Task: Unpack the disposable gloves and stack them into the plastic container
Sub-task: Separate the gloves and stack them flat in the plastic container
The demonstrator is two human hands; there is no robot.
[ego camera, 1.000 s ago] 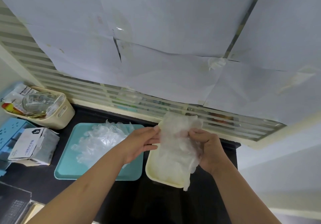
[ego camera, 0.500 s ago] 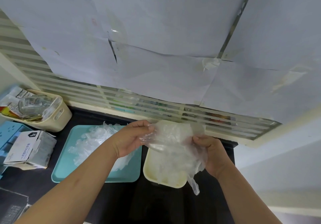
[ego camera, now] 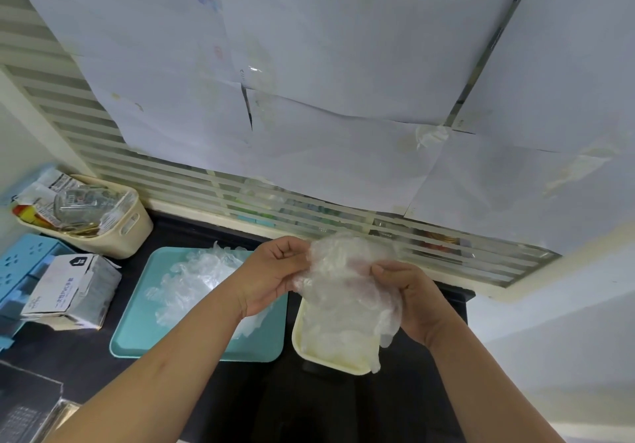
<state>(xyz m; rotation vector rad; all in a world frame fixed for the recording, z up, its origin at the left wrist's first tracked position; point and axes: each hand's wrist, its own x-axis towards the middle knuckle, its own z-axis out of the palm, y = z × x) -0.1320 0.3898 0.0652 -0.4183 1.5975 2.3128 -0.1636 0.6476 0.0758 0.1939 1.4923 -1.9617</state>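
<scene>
thin clear plastic gloves (ego camera: 347,277) — crinkled, glossy

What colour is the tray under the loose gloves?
Teal tray, seen in the head view.

Bare counter (ego camera: 261,394) lies before the teal tray (ego camera: 134,336) and cream container (ego camera: 330,364). Held gloves (ego camera: 347,281) cover the container's mouth. A box (ego camera: 65,291) and basket (ego camera: 132,233) crowd the left.

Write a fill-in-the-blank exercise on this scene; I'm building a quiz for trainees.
1. The left hand and right hand both pinch a crumpled bunch of clear plastic gloves over the ____ rectangular plastic container.
2. A loose pile of clear gloves lies on the flat teal ____.
3. The grey-white cardboard box sits to the ____ of that pile.
Missing words: cream; tray; left.
</scene>
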